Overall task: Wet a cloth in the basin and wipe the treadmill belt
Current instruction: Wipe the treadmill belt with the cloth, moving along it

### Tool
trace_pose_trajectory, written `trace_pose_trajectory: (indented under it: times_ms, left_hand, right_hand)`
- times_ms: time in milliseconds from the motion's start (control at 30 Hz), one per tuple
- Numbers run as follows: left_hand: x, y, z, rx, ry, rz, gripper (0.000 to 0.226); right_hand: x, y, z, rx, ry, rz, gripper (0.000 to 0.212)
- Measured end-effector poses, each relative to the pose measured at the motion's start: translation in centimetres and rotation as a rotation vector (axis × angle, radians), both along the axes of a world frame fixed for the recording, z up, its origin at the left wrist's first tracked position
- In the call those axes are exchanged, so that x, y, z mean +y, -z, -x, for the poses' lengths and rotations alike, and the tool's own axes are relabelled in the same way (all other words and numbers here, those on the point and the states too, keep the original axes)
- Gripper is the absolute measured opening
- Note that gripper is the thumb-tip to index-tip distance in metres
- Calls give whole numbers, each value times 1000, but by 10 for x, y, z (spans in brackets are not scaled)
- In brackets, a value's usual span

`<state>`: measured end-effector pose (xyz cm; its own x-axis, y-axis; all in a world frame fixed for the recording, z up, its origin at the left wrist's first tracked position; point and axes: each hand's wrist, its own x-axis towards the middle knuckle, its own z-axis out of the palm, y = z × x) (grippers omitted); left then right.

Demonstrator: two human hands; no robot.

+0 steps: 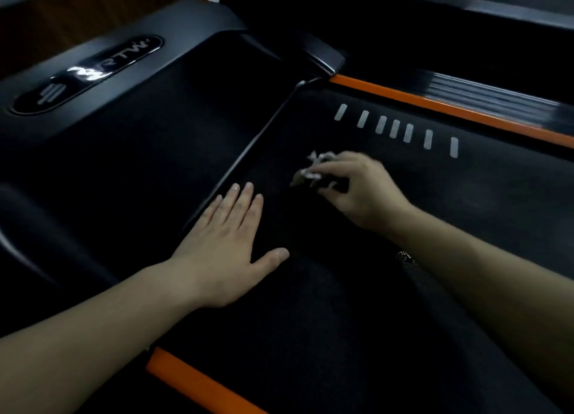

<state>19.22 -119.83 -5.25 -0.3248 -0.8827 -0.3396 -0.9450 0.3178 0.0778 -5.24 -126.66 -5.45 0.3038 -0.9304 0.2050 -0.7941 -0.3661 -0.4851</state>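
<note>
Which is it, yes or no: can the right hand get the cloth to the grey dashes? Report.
Probably yes. The right hand holds the cloth on the belt near the dashes, only bare belt between; the left hand lies flat, off to the side.

a dim gym or home workout spot: a black treadmill belt with orange side rails.

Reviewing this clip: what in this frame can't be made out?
Cloth: head view, mostly covered by the right hand; wetness unreadable in dim light.
Basin: nowhere in the head view.
Logo plate: head view, lettering partly washed out by glare.
Treadmill belt: cut off by the bottom edge.
</note>
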Motion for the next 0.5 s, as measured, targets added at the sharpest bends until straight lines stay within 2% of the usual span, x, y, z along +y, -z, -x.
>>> trace_pose_trajectory:
  times_ms: [100,133,333,400,500]
  left_hand:
    - [1,0,-3,8,17,-11,103]
    - [1,1,-4,8,23,-3,103]
    - [2,6,-5,-23,62,44,103]
    - [3,4,-6,-30,63,18,101]
    - [10,3,-12,-36,84,-15,102]
  right_hand:
    - [-18,3,6,-43,278,37,39]
    - [-14,4,0,-42,307,31,39]
    - [64,-3,-21,-65,-122,-80,40]
    - [54,-2,-6,-27,-28,-48,40]
    - [38,0,3,-69,275,10,39]
